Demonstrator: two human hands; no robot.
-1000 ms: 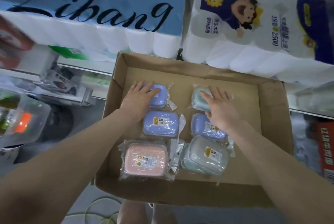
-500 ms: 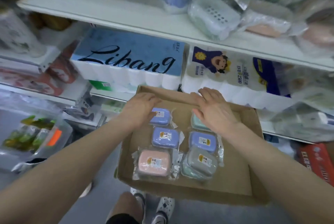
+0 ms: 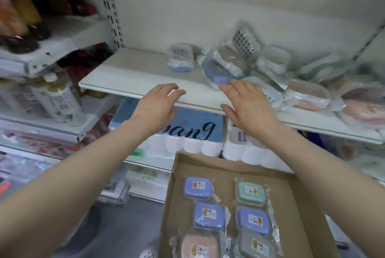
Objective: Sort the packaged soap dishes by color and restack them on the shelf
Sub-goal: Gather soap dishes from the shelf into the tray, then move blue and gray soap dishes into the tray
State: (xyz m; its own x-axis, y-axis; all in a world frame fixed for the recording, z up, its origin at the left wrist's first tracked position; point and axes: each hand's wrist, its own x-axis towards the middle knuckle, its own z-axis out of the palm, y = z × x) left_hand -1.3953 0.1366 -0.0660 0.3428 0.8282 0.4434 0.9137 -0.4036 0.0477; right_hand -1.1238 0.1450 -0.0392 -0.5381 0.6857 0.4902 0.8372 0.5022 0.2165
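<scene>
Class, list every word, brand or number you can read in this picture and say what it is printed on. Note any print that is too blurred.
"ang": the tail of a black script word on the blue toilet-paper pack; the left hand hides the rest.
Bottle label: characters, too blurred.
White roll pack: small print, unreadable.
Yellow stickers on the soap dishes in the cardboard tray: too small.

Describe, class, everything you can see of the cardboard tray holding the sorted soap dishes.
The cardboard tray is a shallow, open-topped brown box with low upright walls and a flat floor, its far left corner showing and its near end cut off by the frame. It sits below the white shelf, in front of the toilet paper packs. Six wrapped soap dishes lie in two columns inside: three blue, one green, one pink, one grey. Neither hand touches it.
</scene>
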